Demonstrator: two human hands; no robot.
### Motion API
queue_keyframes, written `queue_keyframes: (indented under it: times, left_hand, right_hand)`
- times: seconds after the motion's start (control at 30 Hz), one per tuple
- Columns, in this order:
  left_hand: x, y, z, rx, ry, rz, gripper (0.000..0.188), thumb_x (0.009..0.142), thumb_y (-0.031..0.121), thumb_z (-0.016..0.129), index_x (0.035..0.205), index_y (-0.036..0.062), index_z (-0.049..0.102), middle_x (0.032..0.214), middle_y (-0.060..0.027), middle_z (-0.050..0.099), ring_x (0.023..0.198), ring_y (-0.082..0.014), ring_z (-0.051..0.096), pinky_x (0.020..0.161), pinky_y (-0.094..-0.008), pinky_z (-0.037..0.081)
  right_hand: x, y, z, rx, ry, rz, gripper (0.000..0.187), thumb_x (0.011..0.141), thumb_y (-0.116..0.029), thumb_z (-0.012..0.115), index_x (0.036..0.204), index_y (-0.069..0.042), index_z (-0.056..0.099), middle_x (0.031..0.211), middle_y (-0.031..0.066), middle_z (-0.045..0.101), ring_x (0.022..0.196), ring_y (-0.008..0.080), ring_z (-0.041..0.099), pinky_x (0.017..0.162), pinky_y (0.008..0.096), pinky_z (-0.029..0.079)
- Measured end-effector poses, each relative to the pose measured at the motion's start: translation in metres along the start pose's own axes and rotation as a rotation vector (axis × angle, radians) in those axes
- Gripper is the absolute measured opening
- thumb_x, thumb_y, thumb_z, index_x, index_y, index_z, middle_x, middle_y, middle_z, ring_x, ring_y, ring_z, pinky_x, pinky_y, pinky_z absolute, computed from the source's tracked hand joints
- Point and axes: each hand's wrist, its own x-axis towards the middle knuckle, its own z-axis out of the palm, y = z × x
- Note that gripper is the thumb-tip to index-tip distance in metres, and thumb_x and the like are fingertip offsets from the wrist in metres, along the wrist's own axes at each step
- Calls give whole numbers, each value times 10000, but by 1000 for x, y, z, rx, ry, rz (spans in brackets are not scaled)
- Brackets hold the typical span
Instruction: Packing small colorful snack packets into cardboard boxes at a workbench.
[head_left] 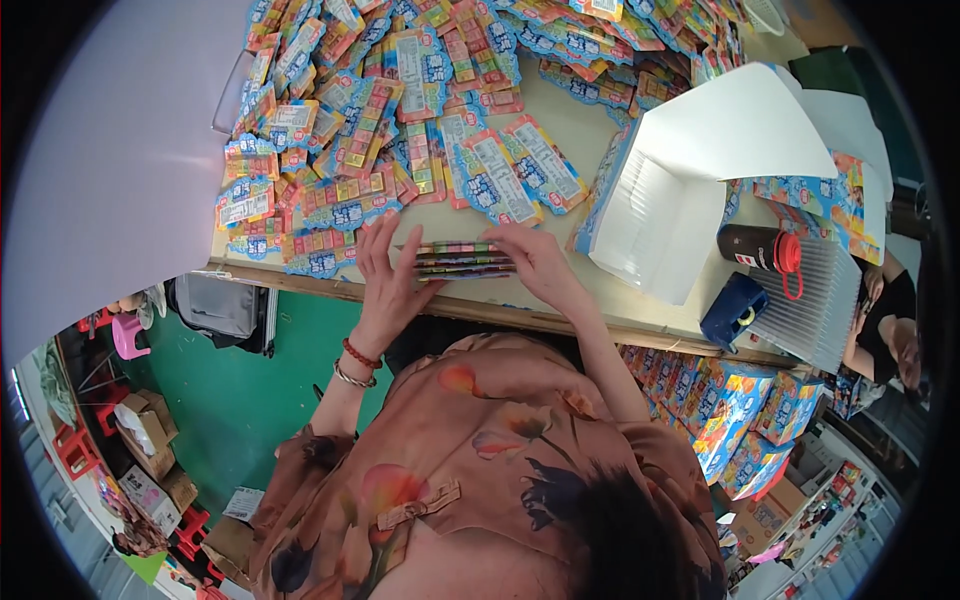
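Note:
A small stack of colourful flat blister-card packs stands on edge at the table's front edge. My left hand closes on the stack's left end, with its fingers stretched upward along it. At the other end my right hand grips the stack, fingertips on its top edge. Just beyond, loose blister-card packs lie in a wide heap, some face up and some showing their pale backs. An open white carton with blue printed sides lies to the right of my right hand.
On the table's right are a dark bottle with a red cap, a blue tape dispenser and ribbed clear plastic trays. Printed boxes are stacked below. Another person's arm shows at far right. A grey bag stands on the green floor.

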Motion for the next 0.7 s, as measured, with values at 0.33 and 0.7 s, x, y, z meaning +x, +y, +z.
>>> queue_keyframes:
  times: [0.33, 0.7]
  left_hand:
    - [3, -22, 11, -622, -333, -73, 616, 715, 18, 752, 1265, 55, 476, 1071, -151, 517, 999, -306, 558, 830, -373, 507]
    - [-1, -8, 15, -943, -56, -335, 773, 634, -67, 797, 1307, 95, 452, 1434, -154, 337, 1268, -308, 439, 931, -359, 503]
  right_hand:
    - [46, -19, 1, -753, -11, 251, 767, 803, -331, 680, 1376, 31, 321, 1341, 224, 440, 1220, 390, 453, 923, 467, 471]
    - [-4, -25, 2, -304, -48, 63, 302, 849, 6, 478, 1126, -13, 596, 1036, 195, 636, 937, 389, 608, 820, 445, 491]
